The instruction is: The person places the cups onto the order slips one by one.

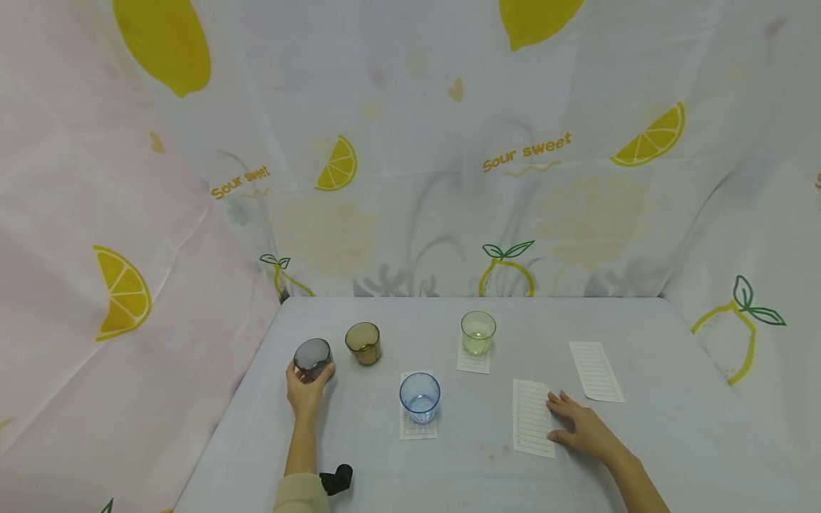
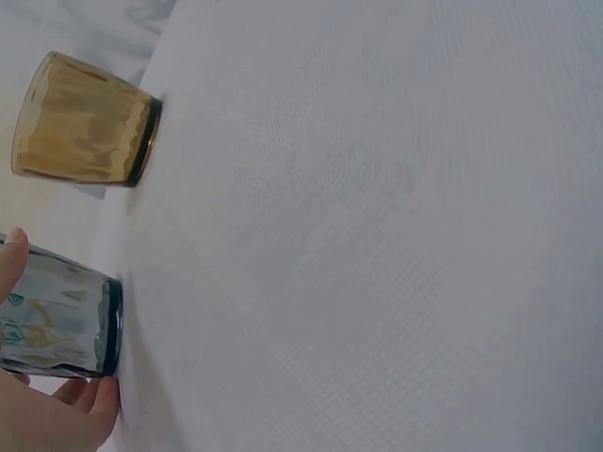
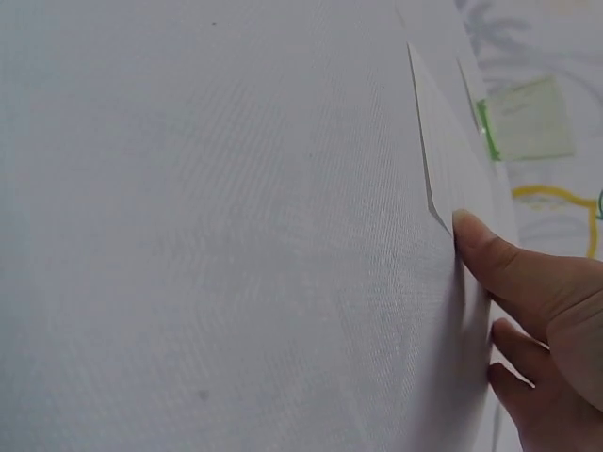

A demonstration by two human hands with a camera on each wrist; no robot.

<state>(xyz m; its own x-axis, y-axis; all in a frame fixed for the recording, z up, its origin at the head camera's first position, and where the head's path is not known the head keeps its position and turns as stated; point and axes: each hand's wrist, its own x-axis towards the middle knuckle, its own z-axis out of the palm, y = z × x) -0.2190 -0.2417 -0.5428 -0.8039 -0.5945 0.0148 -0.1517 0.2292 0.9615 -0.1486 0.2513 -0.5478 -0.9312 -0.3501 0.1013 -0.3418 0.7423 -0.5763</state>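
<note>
My left hand (image 1: pixel 306 393) grips a grey glass tumbler (image 1: pixel 312 352) at the table's left side, thumb on one side and fingers on the other. In the left wrist view the tumbler (image 2: pixel 61 315) stands upright, its base right at the tablecloth. Behind it and to its right is an amber tumbler (image 1: pixel 363 345). On the right, my right hand (image 1: pixel 582 429) rests with loosely bent, spread fingers at the right edge of a lined paper sheet (image 1: pixel 532 417). The right wrist view has the thumb at the near corner of the sheet (image 3: pixel 450 141).
A blue tumbler (image 1: pixel 420 396) stands on a paper sheet (image 1: pixel 418 432) in the middle. Farther back, a green tumbler (image 1: pixel 478 333) stands on another sheet (image 1: pixel 473 363). One more lined sheet (image 1: pixel 596 372) lies at the right. Lemon-print curtains (image 1: pixel 410 142) hang behind the white table.
</note>
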